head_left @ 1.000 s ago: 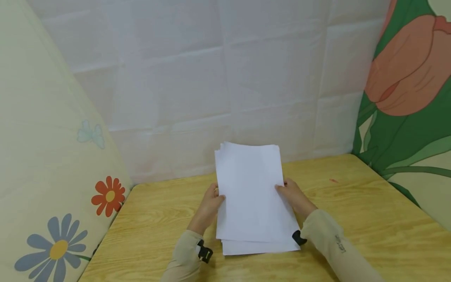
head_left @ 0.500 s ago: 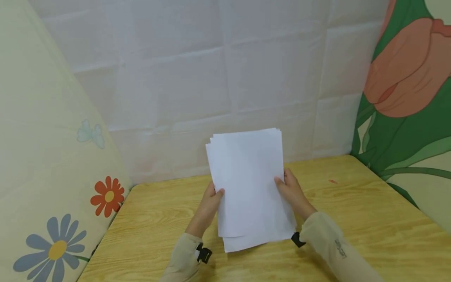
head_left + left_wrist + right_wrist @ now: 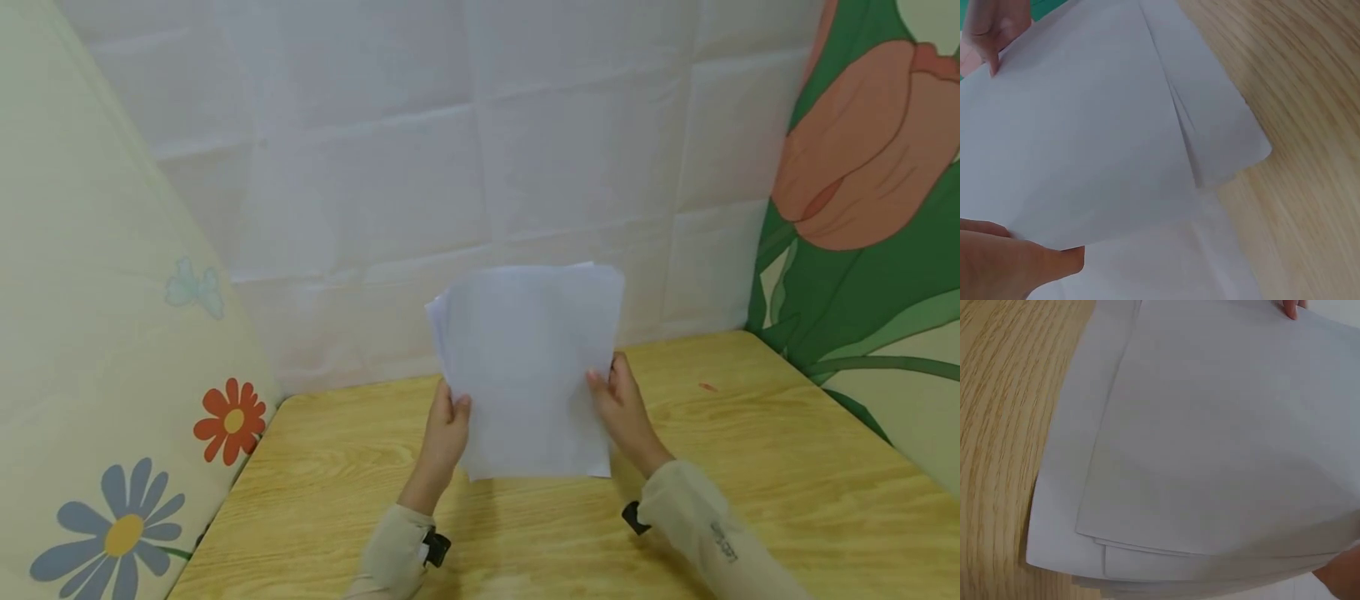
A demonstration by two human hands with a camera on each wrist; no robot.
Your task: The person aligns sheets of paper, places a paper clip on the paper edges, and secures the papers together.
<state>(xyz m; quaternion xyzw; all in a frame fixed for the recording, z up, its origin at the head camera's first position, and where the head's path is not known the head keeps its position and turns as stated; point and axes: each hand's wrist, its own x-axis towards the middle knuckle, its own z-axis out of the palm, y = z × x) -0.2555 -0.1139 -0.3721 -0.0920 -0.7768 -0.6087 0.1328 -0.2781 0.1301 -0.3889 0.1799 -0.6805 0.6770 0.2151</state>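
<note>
Paper stack (image 3: 532,375), white and of several loose sheets, is pinched at both long sides. The left hand (image 3: 445,433) has its thumb on the front face at the left edge; the right hand (image 3: 626,417) does likewise at the right edge, slightly higher. The remaining fingers are partly hidden behind the sheets. The stack stands tilted up between the hands, over the middle of the tabletop (image 3: 337,483); contact of its lower edge with the wood-grain surface cannot be confirmed. Sheets are out of alignment, fanning at the upper left corner and offset in both wrist views. Beige sleeves (image 3: 705,517) and black straps (image 3: 437,548) are at the wrists. A small red mark (image 3: 708,387) lies to the right. Behind hangs a creased white backdrop (image 3: 360,192); a flower-printed panel (image 3: 90,292) flanks the left.
</note>
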